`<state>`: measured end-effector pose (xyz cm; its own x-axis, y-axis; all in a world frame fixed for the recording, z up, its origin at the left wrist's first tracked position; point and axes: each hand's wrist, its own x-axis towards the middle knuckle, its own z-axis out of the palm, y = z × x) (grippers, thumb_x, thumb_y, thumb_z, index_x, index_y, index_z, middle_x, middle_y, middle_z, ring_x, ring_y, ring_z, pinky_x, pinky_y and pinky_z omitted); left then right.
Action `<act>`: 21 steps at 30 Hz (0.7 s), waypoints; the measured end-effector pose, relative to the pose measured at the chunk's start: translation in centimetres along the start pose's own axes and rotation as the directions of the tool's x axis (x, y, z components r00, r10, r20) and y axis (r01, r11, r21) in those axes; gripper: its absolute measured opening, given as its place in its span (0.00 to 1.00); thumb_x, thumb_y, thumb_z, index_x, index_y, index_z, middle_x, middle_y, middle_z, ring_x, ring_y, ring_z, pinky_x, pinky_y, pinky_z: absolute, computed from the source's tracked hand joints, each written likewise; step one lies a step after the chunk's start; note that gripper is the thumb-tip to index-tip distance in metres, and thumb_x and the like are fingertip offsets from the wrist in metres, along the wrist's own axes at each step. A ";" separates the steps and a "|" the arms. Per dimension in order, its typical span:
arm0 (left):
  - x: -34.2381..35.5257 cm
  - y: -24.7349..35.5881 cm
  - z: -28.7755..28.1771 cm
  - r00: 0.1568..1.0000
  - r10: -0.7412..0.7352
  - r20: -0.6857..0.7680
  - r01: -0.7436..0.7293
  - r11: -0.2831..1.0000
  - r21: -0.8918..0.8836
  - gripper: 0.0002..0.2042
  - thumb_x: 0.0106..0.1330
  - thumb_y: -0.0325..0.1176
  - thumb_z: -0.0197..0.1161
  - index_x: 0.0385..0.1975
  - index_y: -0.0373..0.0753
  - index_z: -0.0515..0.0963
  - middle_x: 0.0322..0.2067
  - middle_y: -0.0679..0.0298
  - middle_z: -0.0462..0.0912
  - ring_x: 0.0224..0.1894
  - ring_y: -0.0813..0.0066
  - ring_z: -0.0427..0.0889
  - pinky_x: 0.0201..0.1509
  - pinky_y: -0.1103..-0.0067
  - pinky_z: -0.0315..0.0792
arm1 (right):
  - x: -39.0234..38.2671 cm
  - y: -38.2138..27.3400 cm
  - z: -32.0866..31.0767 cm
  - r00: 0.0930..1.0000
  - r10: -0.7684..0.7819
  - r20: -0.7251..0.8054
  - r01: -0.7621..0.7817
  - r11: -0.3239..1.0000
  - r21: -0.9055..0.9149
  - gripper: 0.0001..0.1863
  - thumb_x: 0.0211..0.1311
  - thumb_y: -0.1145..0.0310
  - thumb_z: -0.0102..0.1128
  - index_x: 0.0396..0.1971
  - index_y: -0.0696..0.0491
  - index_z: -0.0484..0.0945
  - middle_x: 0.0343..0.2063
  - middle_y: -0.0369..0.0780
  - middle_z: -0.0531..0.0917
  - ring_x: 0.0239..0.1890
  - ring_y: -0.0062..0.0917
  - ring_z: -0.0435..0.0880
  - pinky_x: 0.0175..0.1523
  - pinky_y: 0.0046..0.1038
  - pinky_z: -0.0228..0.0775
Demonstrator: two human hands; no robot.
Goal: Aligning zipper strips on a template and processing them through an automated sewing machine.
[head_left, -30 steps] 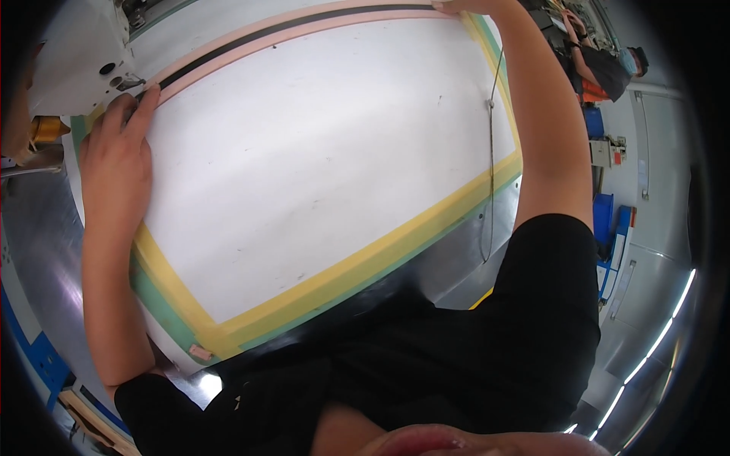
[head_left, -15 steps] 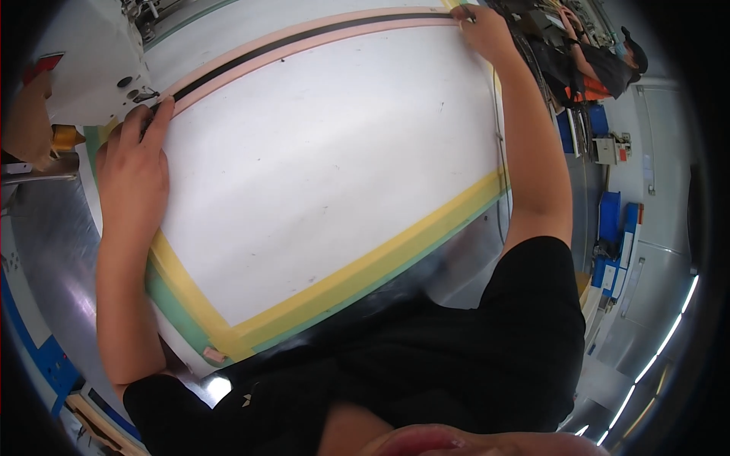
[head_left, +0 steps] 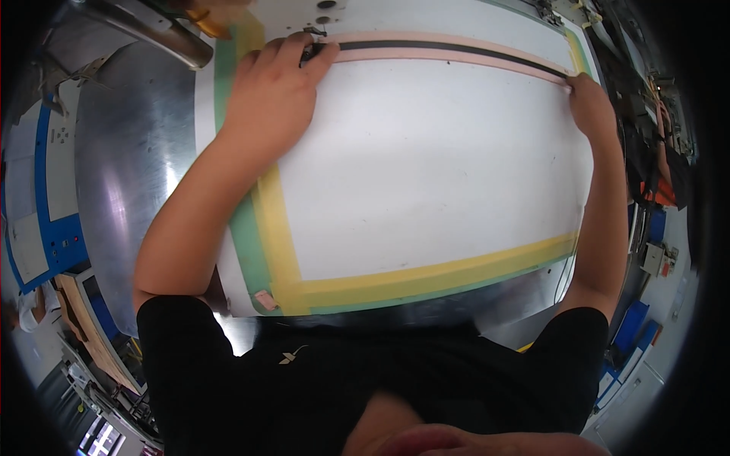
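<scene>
A long, narrow black strip point(head_left: 456, 47) runs across the far part of a white board point(head_left: 426, 152), with a pink band point(head_left: 395, 56) showing along both its sides. At the strip's left end my left hand point(head_left: 275, 99) has its fingers curled, thumb and forefinger closed on the end. My right hand point(head_left: 593, 109) is closed at the other end, pinching the strip near the board's right edge; its fingertips are partly hidden. Between the two hands the strip lies along the band.
Yellow tape point(head_left: 426, 266) and green tape point(head_left: 242, 251) border the board. A small pink piece point(head_left: 265, 299) lies at its near left corner. Beyond my left hand is a metal cylinder point(head_left: 179, 49). A bare metal surface point(head_left: 129, 152) is at left. Another person shows at far right.
My view has turned, so the board and both hands appear shifted to the right, and the strip now slopes down toward the right. Both hands stay at the strip's ends.
</scene>
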<state>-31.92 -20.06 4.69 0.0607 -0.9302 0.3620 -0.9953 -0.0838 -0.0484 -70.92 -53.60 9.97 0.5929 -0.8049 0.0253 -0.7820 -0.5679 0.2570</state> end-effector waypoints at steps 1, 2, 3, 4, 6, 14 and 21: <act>0.1 0.1 0.2 1.000 -0.003 -0.023 0.002 0.999 -0.033 0.26 0.69 0.28 0.60 0.68 0.47 0.80 0.63 0.56 0.81 0.65 0.55 0.80 0.69 0.58 0.72 | 0.1 -2.0 -0.9 0.999 -0.021 0.032 0.022 0.999 -0.025 0.19 0.75 0.74 0.50 0.56 0.52 0.88 0.54 0.46 0.86 0.57 0.46 0.86 0.64 0.46 0.78; 0.2 0.0 0.3 0.999 -0.006 -0.043 0.003 0.998 -0.070 0.25 0.69 0.29 0.61 0.68 0.46 0.80 0.64 0.55 0.81 0.66 0.54 0.79 0.70 0.58 0.71 | 0.0 -4.7 -1.5 0.994 -0.106 -0.007 0.107 0.992 0.061 0.18 0.75 0.73 0.51 0.54 0.52 0.89 0.53 0.47 0.87 0.57 0.47 0.86 0.64 0.47 0.78; 0.3 -0.2 0.4 0.999 -0.014 -0.034 0.008 0.988 -0.155 0.25 0.70 0.30 0.61 0.68 0.45 0.80 0.65 0.55 0.81 0.67 0.54 0.78 0.72 0.57 0.70 | -0.5 -7.9 -1.8 0.984 -0.153 -0.096 0.167 0.971 0.169 0.15 0.70 0.76 0.57 0.51 0.58 0.88 0.49 0.49 0.88 0.54 0.50 0.86 0.62 0.45 0.76; 0.4 -0.4 0.6 1.000 -0.020 -0.023 0.014 0.971 -0.240 0.24 0.70 0.30 0.62 0.67 0.44 0.80 0.65 0.55 0.81 0.68 0.54 0.78 0.73 0.56 0.68 | -0.5 -10.9 -2.5 0.947 -0.272 -0.169 0.309 0.915 0.260 0.15 0.70 0.76 0.59 0.51 0.58 0.88 0.49 0.48 0.88 0.54 0.49 0.86 0.61 0.44 0.77; 0.3 -1.0 0.5 1.000 -0.018 -0.010 0.014 0.942 -0.336 0.23 0.71 0.31 0.62 0.67 0.42 0.80 0.66 0.56 0.81 0.70 0.55 0.77 0.76 0.55 0.66 | -0.9 -16.8 -3.7 0.859 -0.441 -0.261 0.511 0.767 0.388 0.14 0.70 0.76 0.59 0.51 0.58 0.88 0.48 0.46 0.88 0.52 0.49 0.86 0.59 0.43 0.78; -0.6 -0.9 -0.9 0.997 -0.021 -0.076 0.004 0.977 -0.212 0.22 0.68 0.29 0.64 0.63 0.37 0.82 0.62 0.61 0.84 0.68 0.59 0.78 0.75 0.56 0.67 | -1.2 -26.5 -5.9 0.792 -0.530 -0.304 0.611 0.699 0.372 0.17 0.64 0.78 0.57 0.48 0.52 0.89 0.44 0.40 0.86 0.45 0.41 0.88 0.49 0.42 0.82; -0.5 -0.2 -1.5 0.998 0.017 -0.063 -0.026 0.989 -0.142 0.21 0.67 0.31 0.67 0.61 0.37 0.83 0.61 0.61 0.85 0.66 0.57 0.80 0.72 0.58 0.70 | -1.1 -26.0 -5.1 0.788 -0.517 -0.336 0.615 0.688 0.385 0.22 0.62 0.78 0.56 0.55 0.50 0.87 0.45 0.41 0.86 0.44 0.44 0.87 0.49 0.44 0.80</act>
<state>-31.87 -19.00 5.94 0.0390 -0.9072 0.4189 -0.9971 -0.0081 0.0754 -50.27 -37.06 8.19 0.9356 -0.2827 0.2116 -0.2472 -0.9522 -0.1795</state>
